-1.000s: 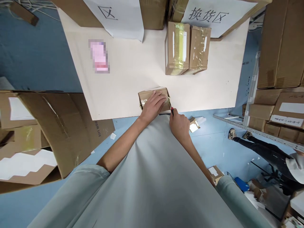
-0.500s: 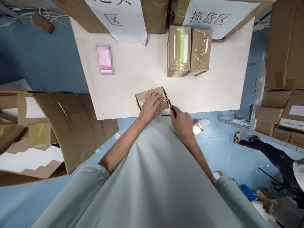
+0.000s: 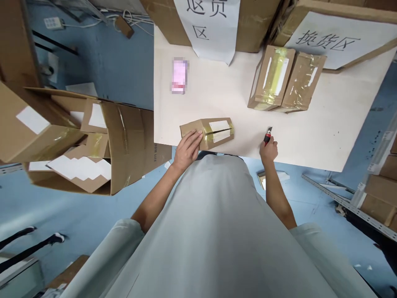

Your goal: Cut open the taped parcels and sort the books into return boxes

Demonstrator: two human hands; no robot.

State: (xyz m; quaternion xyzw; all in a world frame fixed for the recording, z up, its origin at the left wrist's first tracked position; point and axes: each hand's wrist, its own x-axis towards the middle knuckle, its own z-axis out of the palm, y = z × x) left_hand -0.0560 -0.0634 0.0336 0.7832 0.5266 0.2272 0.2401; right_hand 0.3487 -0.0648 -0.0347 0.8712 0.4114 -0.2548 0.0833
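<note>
A small cardboard box [image 3: 218, 142] lies near the table's front edge. Its upper face carries a white label, split by a dark slit, and shiny tape. My left hand [image 3: 187, 151] grips the box's left end, with the fingers over the top; the thumb is mostly hidden. To the right, apart from the box, my right hand [image 3: 269, 151] is closed round a red and black utility knife [image 3: 267, 137]. The knife's blade is out and points away from me.
Two taped boxes [image 3: 287, 78] stand side by side farther back on the white table [image 3: 214, 95]. Behind them are large cartons with paper signs [image 3: 328, 41]. A blurred pink item [image 3: 179, 76] lies at left. Beside the table, an open carton [image 3: 124, 145] holds several boxes.
My right hand has drawn the knife away to the right. The box has turned, so its labelled, slit face shows, and my left hand has shifted to its left end. The view has swung left.
</note>
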